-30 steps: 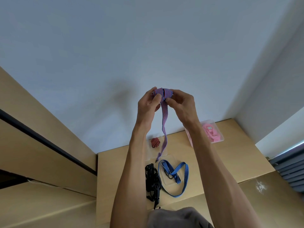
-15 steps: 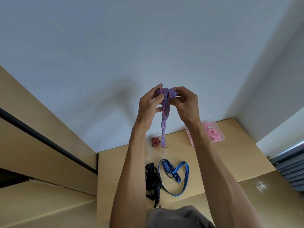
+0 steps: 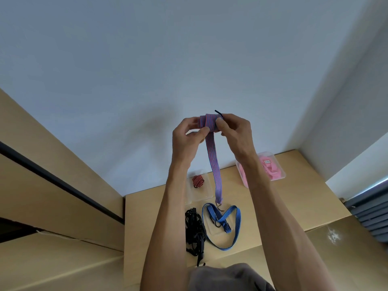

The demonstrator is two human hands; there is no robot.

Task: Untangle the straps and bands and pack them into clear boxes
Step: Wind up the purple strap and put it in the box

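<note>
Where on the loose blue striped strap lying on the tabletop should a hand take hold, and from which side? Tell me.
Pinch the blue striped strap at its wide outer loop on the right, coming down from above. There the band lies as one single layer, flat on the wooden tabletop and apart from the black cord bundle. The middle is crossed over itself around a dark hook, so a grip there would likely tighten the tangle.
</note>
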